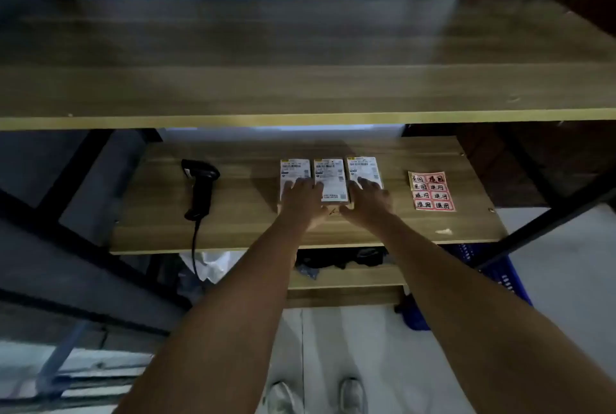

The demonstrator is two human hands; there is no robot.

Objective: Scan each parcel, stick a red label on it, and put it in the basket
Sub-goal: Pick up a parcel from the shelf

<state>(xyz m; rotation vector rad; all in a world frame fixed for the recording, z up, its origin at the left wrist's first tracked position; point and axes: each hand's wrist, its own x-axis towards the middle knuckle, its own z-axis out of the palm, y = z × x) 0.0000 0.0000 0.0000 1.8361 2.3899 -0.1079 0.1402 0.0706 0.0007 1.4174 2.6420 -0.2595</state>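
Three parcels [330,177] lie side by side on the shelf [233,227]. The left hand [301,200] rests flat on the left two, the right hand [368,202] flat on the right one; neither grasps.

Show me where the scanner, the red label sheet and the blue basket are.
scanner [201,187], head view, on the black handle below the scan head.
label sheet [432,191], head view, on the middle of the sheet of red stickers.
basket [510,277], head view, on its blue side wall below the shelf's right end.
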